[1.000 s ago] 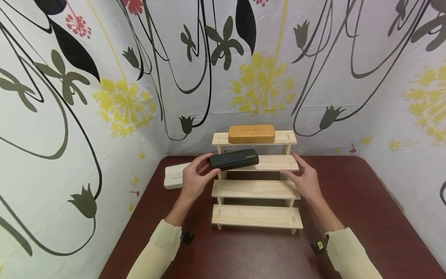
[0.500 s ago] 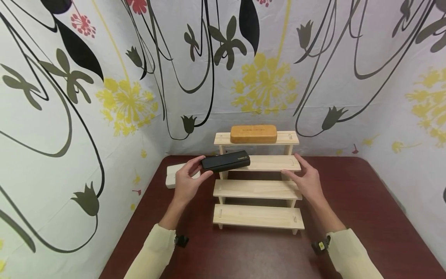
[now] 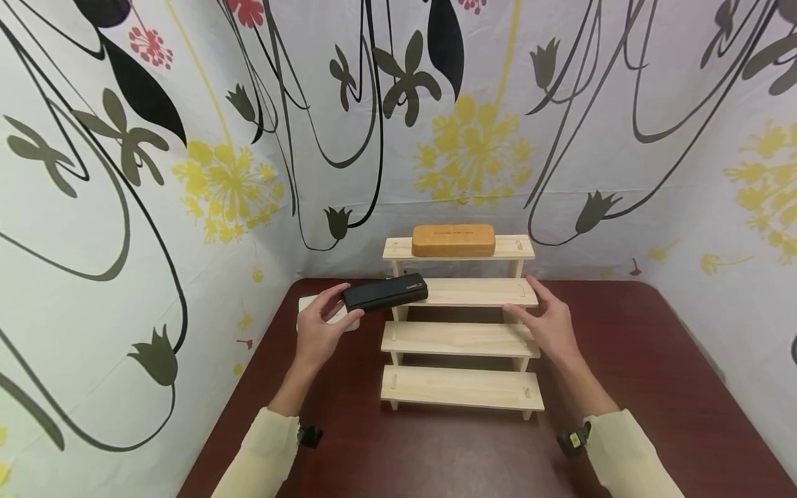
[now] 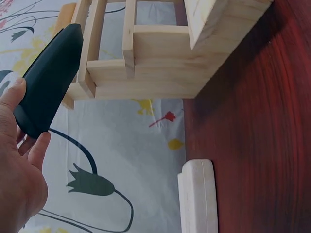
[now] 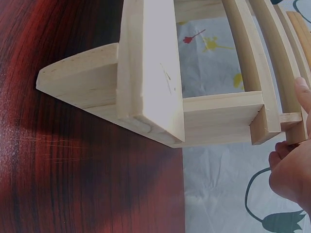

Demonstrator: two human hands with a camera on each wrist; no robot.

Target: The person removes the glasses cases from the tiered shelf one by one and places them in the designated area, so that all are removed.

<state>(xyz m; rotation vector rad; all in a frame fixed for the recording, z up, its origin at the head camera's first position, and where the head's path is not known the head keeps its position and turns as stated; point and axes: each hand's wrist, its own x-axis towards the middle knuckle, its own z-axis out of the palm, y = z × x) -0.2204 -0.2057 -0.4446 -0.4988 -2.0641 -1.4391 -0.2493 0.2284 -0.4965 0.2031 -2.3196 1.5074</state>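
Observation:
My left hand (image 3: 319,332) grips one end of a long black glasses case (image 3: 386,293), fingers behind it and thumb at the front. The case is raised and slightly tilted, its right end in front of the left part of the second-highest step of a wooden tiered stand (image 3: 461,384). In the left wrist view, the dark case (image 4: 51,80) stands apart from the stand's side. My right hand (image 3: 551,325) holds the right end of that same step between thumb and fingers. An orange-tan glasses case (image 3: 453,241) lies on the top step.
A white case (image 4: 199,199) lies on the dark red table (image 3: 635,387) left of the stand, partly hidden behind my left hand in the head view. Patterned cloth (image 3: 349,166) hangs behind and at both sides.
My left hand has moved left and slightly down with the black glasses case, away from the middle of the step and over the white case. The right hand stays at the step's end.

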